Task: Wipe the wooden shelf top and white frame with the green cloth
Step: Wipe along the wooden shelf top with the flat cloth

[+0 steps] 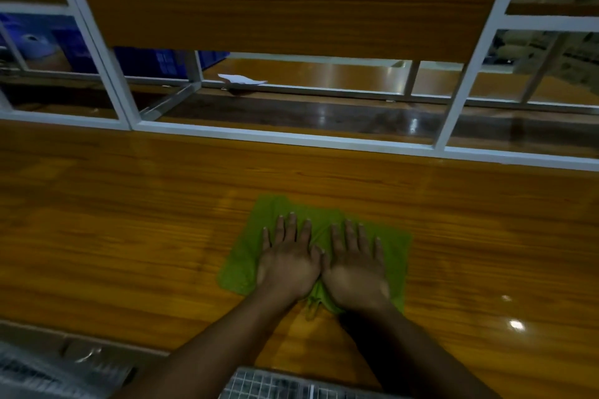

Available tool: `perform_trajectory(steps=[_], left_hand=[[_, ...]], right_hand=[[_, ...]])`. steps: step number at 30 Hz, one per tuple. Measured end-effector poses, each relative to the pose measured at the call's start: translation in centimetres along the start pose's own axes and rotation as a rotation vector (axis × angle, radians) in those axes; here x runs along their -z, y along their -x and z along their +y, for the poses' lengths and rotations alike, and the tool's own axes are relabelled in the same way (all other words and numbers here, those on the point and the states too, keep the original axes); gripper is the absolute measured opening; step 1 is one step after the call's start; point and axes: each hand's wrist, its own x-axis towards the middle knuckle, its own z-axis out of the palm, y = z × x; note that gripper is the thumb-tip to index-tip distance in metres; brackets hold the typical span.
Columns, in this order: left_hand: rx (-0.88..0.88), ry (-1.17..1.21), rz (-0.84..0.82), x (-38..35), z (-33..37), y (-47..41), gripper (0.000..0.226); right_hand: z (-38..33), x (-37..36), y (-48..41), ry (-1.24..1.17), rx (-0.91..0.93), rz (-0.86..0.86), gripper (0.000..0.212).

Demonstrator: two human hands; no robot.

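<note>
A green cloth [241, 264] lies spread flat on the glossy wooden shelf top [129, 220], a little right of the middle. Both hands lie side by side on it, palms down and fingers straight. My left hand [288, 261] presses the cloth's left half and my right hand [356, 266] presses its right half, thumbs nearly touching. The white frame [291, 138] runs along the far edge of the shelf top, with white uprights rising from it.
Behind the frame lie lower wooden shelves with a white scrap of paper [241, 79] on one. Blue boxes [74, 52] sit on the shelves at the left. A wooden panel [285, 10] hangs above. A metal grid [291, 385] shows at the near edge.
</note>
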Motion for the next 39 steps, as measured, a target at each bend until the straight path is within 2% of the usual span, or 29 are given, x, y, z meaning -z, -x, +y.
perform_trajectory(steps=[3,5,8,12,15,18,21,24,30,35,39], left_hand=[[0.017,-0.051,0.026,-0.3,0.5,2.1,0.063],[0.024,-0.079,0.03,-0.3,1.1,3.8,0.064],[0.028,-0.094,0.003,-0.1,2.2,6.8,0.069],[0.067,-0.1,-0.032,0.0,4.5,10.3,0.065],[0.109,-0.087,-0.055,-0.1,6.2,11.3,0.067],[0.115,-0.108,-0.042,-0.1,6.8,10.4,0.077],[0.107,-0.107,-0.024,-0.3,6.9,7.8,0.065],[0.097,-0.093,0.007,-0.6,6.8,4.3,0.064],[0.095,-0.092,0.004,-1.1,7.1,2.1,0.064],[0.051,-0.092,0.017,-1.5,10.4,7.2,0.066],[0.053,-0.086,-0.023,-1.8,14.8,11.4,0.086]], right_hand=[[-0.2,0.2,2.0,0.014,0.014,0.005,0.088],[0.1,0.3,3.5,0.02,0.028,-0.025,0.092],[0.8,0.0,6.2,0.001,0.068,-0.004,0.081],[2.4,-0.6,9.6,0.004,0.099,0.072,0.057],[4.0,-0.5,10.3,-0.012,0.102,0.064,0.063],[4.5,0.6,9.6,-0.048,0.113,0.027,0.063],[5.0,0.9,7.0,-0.041,0.125,0.003,0.074],[5.5,1.1,4.2,-0.015,0.126,0.036,0.088],[6.1,1.4,2.5,-0.017,0.115,0.004,0.098],[8.9,1.4,8.2,-0.033,0.118,0.051,0.084],[12.3,1.0,12.6,-0.016,0.095,0.051,0.074]])
